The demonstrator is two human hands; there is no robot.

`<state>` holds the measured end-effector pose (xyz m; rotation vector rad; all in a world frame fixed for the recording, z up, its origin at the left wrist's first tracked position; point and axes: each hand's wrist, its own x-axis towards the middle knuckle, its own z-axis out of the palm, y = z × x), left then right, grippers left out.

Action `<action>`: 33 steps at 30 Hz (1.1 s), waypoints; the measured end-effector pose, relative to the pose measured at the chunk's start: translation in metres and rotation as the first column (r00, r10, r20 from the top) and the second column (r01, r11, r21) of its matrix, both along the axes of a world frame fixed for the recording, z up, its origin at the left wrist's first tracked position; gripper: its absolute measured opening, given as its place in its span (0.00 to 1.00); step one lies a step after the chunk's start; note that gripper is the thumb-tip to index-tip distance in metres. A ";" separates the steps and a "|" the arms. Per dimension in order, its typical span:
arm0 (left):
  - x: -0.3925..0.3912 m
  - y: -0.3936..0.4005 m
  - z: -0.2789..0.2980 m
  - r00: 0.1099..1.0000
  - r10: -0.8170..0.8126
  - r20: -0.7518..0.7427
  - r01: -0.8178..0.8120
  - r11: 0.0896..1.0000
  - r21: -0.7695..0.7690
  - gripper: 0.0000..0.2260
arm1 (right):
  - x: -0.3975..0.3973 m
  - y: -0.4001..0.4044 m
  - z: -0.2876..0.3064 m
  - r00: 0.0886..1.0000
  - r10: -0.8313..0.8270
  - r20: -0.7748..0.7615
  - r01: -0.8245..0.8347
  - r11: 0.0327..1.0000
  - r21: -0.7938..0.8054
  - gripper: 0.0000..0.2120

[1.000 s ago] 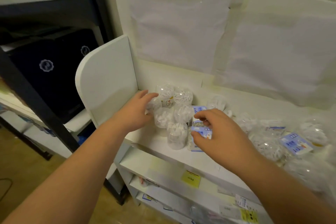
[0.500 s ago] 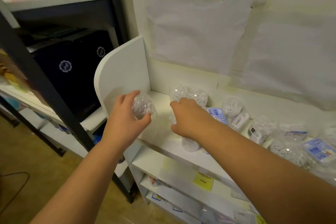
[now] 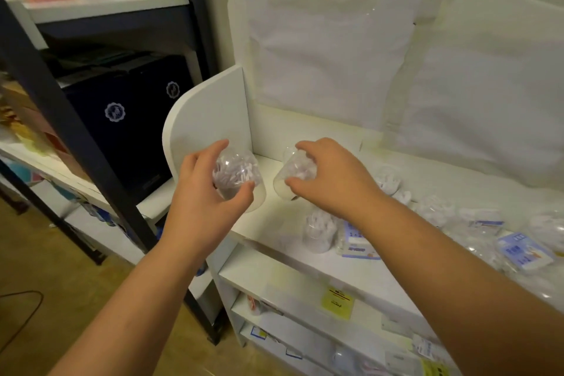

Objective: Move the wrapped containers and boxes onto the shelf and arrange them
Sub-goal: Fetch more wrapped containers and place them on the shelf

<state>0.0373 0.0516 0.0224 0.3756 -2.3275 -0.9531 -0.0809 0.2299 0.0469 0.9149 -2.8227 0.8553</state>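
Note:
My left hand (image 3: 207, 192) grips a clear wrapped container of cotton swabs (image 3: 235, 174) near the left end panel of the white shelf (image 3: 274, 223). My right hand (image 3: 332, 180) grips a second clear container (image 3: 293, 174) just to the right, low over the shelf top. Another clear container (image 3: 319, 230) stands near the shelf's front edge, below my right wrist. Beside it lies a small blue-and-white box (image 3: 357, 246). More wrapped containers (image 3: 433, 210) and a blue-labelled box (image 3: 523, 252) lie loosely along the shelf to the right.
The shelf's white side panel (image 3: 207, 119) rises left of my left hand, its back panel (image 3: 335, 70) behind. A dark metal rack (image 3: 61, 119) with black boxes (image 3: 128, 119) stands to the left. Lower shelves carry yellow tags (image 3: 337, 299).
Each hand has picked up a clear container from the cluster. My left hand carried its container toward the side panel; my right hand moved left and lifted the other beside it.

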 end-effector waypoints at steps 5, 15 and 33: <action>-0.010 0.040 0.014 0.991 -0.111 -0.081 0.111 0.994 0.000 0.31 | 0.022 0.066 0.017 0.994 -0.107 0.004 0.105 0.973 -0.207 0.31; -0.055 0.177 0.034 0.882 -0.428 -0.199 0.431 0.902 -0.031 0.30 | 0.095 0.246 0.048 0.868 -0.491 0.070 0.481 0.801 -0.355 0.33; -0.018 0.416 0.081 0.646 -0.723 -0.246 0.726 0.681 -0.092 0.30 | 0.202 0.465 0.098 0.690 -0.724 -0.022 0.531 0.526 -0.664 0.33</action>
